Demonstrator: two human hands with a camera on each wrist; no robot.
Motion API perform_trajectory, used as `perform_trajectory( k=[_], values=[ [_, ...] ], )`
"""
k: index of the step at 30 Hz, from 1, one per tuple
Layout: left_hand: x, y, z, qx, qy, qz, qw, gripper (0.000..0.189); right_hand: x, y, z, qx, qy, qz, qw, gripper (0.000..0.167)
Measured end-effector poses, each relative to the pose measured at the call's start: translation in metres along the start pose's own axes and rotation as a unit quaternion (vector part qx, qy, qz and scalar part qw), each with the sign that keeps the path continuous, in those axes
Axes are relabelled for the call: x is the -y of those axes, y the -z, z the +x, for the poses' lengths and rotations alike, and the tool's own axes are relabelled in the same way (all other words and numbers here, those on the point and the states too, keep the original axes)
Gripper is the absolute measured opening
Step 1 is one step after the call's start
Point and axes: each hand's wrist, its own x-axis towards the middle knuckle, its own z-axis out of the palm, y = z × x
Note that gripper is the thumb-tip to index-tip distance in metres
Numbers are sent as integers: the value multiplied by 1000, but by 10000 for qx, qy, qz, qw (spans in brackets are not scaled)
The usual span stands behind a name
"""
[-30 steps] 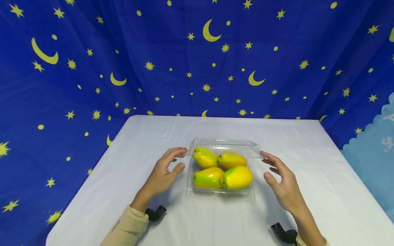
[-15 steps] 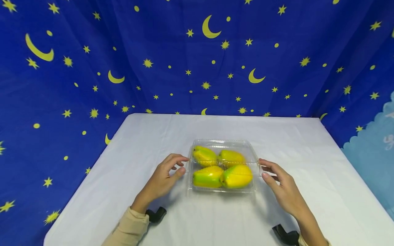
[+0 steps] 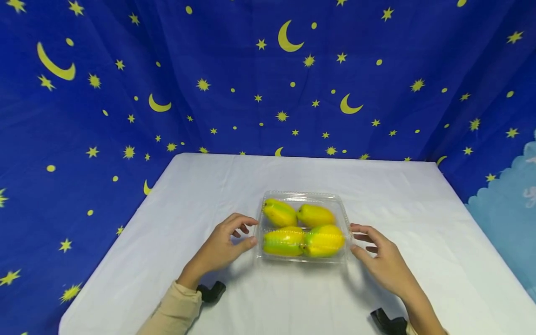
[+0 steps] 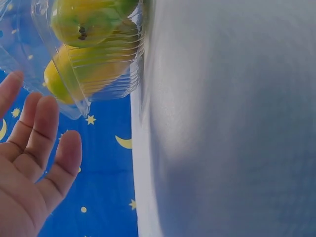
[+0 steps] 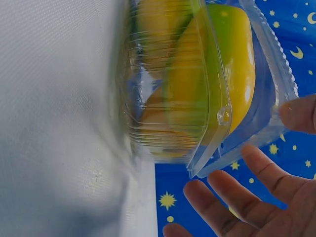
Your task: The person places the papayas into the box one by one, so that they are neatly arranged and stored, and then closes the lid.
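Observation:
On the table, a clear plastic clamshell box [image 3: 302, 259] holds several yellow-green mango-like fruits [image 3: 324, 240]. Its hinged lid [image 3: 307, 197] slopes over the fruits, with its front edge raised above the base. At the left side of the lid, my left hand [image 3: 222, 244] has its fingertips at the edge, thumb apart from the fingers. My right hand [image 3: 383, 258] is at the opposite side. The right wrist view shows its thumb [image 5: 298, 114] touching the lid's rim, with the other fingers extended close to the edge. Neither hand curls round the box.
A white cloth covers the table [image 3: 217, 186]. Behind it and along both sides hangs a blue curtain [image 3: 234, 56] with yellow moons and stars. Black wrist mounts [image 3: 212, 292] show beneath the wrists.
The lid has swung down toward me, from nearly upright to low over the fruits. Both hands have moved toward me and down with its side edges. The base has stayed in place.

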Motion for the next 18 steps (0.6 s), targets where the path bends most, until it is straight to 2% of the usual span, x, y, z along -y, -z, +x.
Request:
perform_trajectory(
  k=[7,18],
  values=[
    [3,-3,-1,107,236,-11,9997,39,-4,0,0,350,-211,222,9989,38],
    [3,-8,3,522,711,-115,9960,41,-6,0,4,833,-659,434,9934,40]
  ],
)
